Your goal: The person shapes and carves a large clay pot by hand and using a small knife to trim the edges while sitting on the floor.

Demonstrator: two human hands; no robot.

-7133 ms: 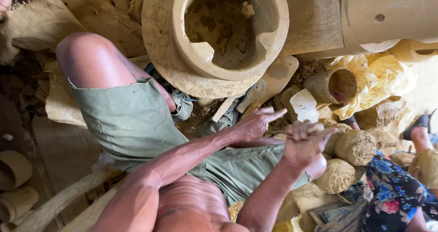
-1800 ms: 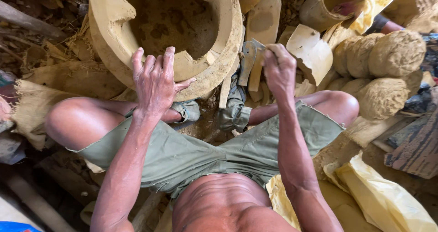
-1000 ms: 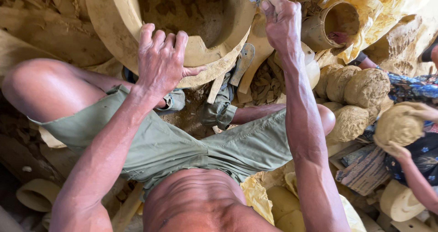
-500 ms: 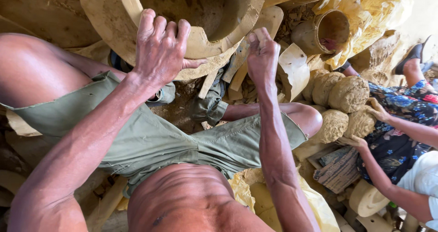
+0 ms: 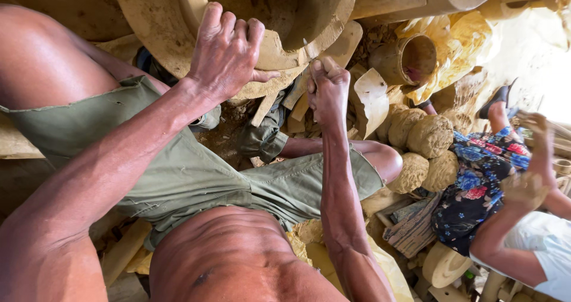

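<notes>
A large round clay vessel (image 5: pixel 148 22) with a thick rim and a hollow middle stands in front of my knees. My left hand (image 5: pixel 229 55) lies over its near rim, fingers curled onto the inner wall. Just to the right, my right hand (image 5: pixel 327 91) is closed around a small thin blade (image 5: pixel 306 44) whose tip touches the rim's lower edge. I sit with my legs spread, in green shorts (image 5: pixel 196 177).
Rough clay lumps (image 5: pixel 428 135) are stacked at the right beside a small clay pot (image 5: pixel 410 58), a yellow plastic sheet (image 5: pixel 458 34) and curved clay shards (image 5: pixel 372 97). Another person in floral cloth (image 5: pixel 482 171) sits at the right, holding a clay lump (image 5: pixel 523 189).
My hands left my lap and went to the vessel. The left one has settled on the rim. The right one, with the blade, has dropped from the rim's top to its lower edge.
</notes>
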